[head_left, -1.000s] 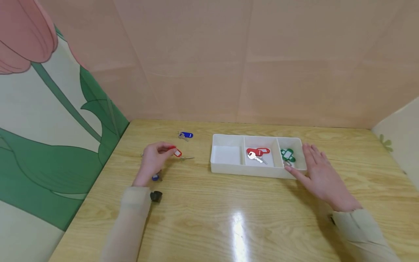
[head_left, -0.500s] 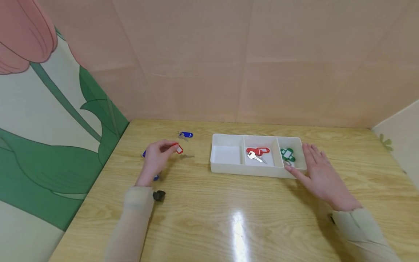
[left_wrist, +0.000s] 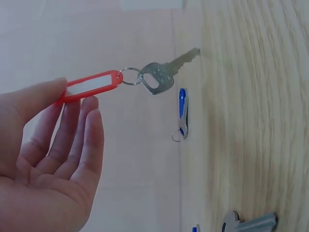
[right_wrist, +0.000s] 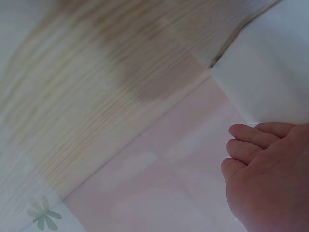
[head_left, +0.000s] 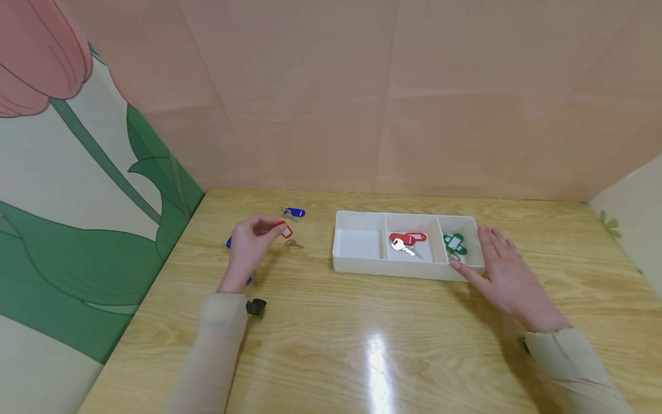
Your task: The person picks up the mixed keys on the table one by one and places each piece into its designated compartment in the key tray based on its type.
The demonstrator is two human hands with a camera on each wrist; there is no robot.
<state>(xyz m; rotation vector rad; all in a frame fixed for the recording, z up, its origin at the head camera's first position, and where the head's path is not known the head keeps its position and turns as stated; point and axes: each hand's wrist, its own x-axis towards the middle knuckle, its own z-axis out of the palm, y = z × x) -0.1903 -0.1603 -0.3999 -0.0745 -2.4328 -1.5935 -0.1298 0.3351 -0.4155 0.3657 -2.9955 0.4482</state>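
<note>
My left hand [head_left: 250, 244] pinches a red key tag [left_wrist: 94, 86] by one end between thumb and forefinger. From the tag's ring hangs a silver key [left_wrist: 159, 76], raised off the table in the left wrist view. My right hand [head_left: 509, 279] lies with extended fingers along the right end of a white three-part tray [head_left: 393, 268], thumb at its front rim. In the tray's middle compartment are red key tags [head_left: 402, 239] with keys. Green key tags [head_left: 455, 244] lie in the right compartment, while the left one holds nothing.
A blue key tag [head_left: 295, 212] with a key lies on the table behind the left hand. Two more blue tags show partly, one left of the hand [head_left: 228, 243] and one by the wrist [head_left: 249, 280]. A pink-covered wall [head_left: 331, 115] stands behind the table.
My left hand has lifted the red key tag and shifted slightly to the right, its key now hanging from the ring. My right hand and the tray have stayed put.
</note>
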